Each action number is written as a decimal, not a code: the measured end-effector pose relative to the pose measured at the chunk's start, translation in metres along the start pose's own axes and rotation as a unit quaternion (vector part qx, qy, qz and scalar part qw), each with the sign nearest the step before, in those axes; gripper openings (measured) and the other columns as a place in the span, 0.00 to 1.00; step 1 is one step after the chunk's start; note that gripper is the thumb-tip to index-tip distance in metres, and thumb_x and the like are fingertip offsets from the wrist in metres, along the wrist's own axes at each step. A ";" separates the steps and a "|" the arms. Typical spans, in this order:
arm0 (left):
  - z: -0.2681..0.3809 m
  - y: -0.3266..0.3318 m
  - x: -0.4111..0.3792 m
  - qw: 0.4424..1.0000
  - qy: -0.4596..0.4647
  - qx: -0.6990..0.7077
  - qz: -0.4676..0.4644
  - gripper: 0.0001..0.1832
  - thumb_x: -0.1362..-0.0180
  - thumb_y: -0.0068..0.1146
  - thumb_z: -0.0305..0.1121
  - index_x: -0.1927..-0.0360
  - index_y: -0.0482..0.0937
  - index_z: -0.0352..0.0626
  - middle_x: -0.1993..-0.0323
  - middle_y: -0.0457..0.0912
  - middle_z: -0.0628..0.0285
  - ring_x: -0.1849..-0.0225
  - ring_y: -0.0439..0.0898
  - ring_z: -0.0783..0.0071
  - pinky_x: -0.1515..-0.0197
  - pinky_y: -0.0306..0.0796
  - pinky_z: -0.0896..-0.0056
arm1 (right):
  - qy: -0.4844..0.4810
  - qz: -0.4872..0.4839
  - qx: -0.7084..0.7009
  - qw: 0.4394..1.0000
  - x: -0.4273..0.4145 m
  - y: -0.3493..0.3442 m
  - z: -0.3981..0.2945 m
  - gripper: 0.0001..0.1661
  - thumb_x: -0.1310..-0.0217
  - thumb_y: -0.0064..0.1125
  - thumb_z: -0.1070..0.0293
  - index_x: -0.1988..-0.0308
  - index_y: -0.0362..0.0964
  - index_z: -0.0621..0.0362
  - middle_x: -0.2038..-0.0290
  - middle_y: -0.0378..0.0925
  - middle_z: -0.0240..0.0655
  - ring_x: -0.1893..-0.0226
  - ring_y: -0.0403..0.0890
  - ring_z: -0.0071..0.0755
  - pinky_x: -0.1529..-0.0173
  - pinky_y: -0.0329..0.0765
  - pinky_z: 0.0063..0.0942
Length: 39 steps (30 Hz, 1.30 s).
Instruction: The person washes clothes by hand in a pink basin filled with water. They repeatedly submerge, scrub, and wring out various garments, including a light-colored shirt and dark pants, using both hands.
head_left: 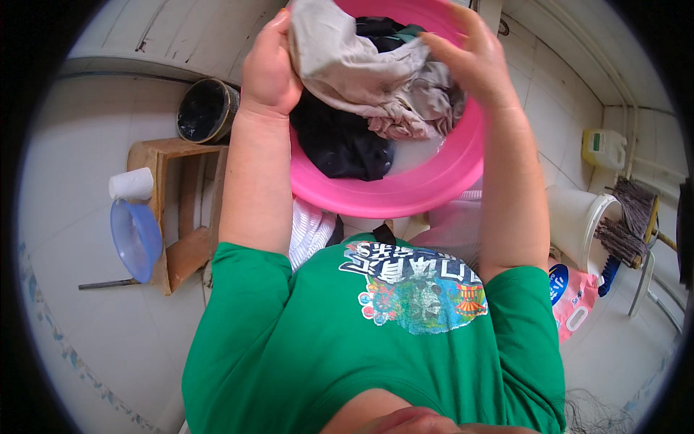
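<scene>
A large pink plastic basin (387, 200) sits before me, holding cloudy water (417, 157) and wet clothes. My left hand (272, 68) grips one end of a light grey garment (347, 65), raised at the basin's left side. The garment droops to the right into a crumpled bunch, with darker patches on it. Over that bunch is my right hand (474, 59), slightly blurred, thumb and fingers spread apart; its thumb tip meets the garment's edge. Black cloth (341, 144) lies in the water below, and more dark cloth (379, 30) shows behind, with a green part.
Left: a wooden stool on its side (160, 217), a blue plastic bowl (135, 241), a white cup (132, 184) and a dark-lined bin (207, 111). Right: a white bucket (574, 211), a mop head (629, 217), a pink detergent bag (577, 304) and a yellowish jug (603, 148).
</scene>
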<state>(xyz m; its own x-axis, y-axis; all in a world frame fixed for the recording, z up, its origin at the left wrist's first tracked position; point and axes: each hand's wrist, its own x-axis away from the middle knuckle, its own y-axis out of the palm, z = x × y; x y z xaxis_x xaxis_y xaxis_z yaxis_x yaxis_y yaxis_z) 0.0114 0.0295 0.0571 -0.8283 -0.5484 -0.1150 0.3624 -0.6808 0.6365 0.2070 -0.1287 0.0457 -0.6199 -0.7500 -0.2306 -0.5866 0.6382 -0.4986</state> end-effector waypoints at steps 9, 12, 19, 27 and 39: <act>-0.039 0.007 0.012 0.956 -0.158 -0.246 -0.032 0.21 0.31 0.46 0.48 0.50 0.76 0.38 0.56 0.80 0.64 0.53 0.77 0.78 0.47 0.69 0.74 | 0.056 -0.188 -0.048 0.979 0.008 0.014 -0.016 0.15 0.46 0.65 0.69 0.57 0.77 0.62 0.69 0.80 0.31 0.66 0.79 0.25 0.61 0.76 0.26; -0.041 0.008 0.012 0.915 -0.192 -0.352 -0.052 0.21 0.39 0.61 0.45 0.51 0.77 0.40 0.58 0.80 0.66 0.55 0.76 0.81 0.51 0.69 0.77 | 0.040 -0.121 -0.040 0.991 -0.001 -0.006 -0.021 0.12 0.44 0.64 0.66 0.62 0.76 0.63 0.71 0.79 0.30 0.71 0.77 0.24 0.67 0.74 0.26; -0.065 -0.007 0.009 0.908 -0.224 -0.345 -0.081 0.22 0.41 0.63 0.33 0.45 0.76 0.36 0.56 0.81 0.69 0.53 0.76 0.83 0.46 0.68 0.77 | -0.002 0.076 -0.387 0.919 -0.017 -0.028 -0.015 0.04 0.38 0.57 0.69 0.65 0.75 0.56 0.73 0.77 0.27 0.76 0.74 0.18 0.70 0.72 0.20; -0.068 -0.021 0.004 0.943 -0.070 -0.326 0.008 0.11 0.37 0.54 0.35 0.60 0.82 0.38 0.68 0.78 0.73 0.67 0.71 0.86 0.62 0.66 0.80 | 0.145 0.137 -0.436 0.878 -0.029 -0.025 0.031 0.09 0.37 0.57 0.66 0.63 0.77 0.61 0.71 0.81 0.34 0.71 0.80 0.30 0.65 0.76 0.30; -0.033 0.009 0.010 0.998 -0.035 0.013 0.047 0.13 0.36 0.46 0.28 0.50 0.75 0.35 0.54 0.81 0.57 0.51 0.80 0.70 0.45 0.72 0.68 | 0.147 0.008 -0.314 0.938 -0.028 -0.001 0.053 0.18 0.42 0.61 0.68 0.54 0.74 0.68 0.57 0.80 0.42 0.58 0.80 0.34 0.53 0.76 0.30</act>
<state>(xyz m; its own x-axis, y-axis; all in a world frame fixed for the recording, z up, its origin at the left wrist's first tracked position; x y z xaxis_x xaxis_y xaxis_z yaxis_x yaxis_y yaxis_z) 0.0206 0.0019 0.0365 -0.8196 -0.5729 -0.0013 0.4288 -0.6149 0.6619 0.2527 -0.1178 0.0089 -0.6945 -0.7176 0.0523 -0.7096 0.6952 0.1149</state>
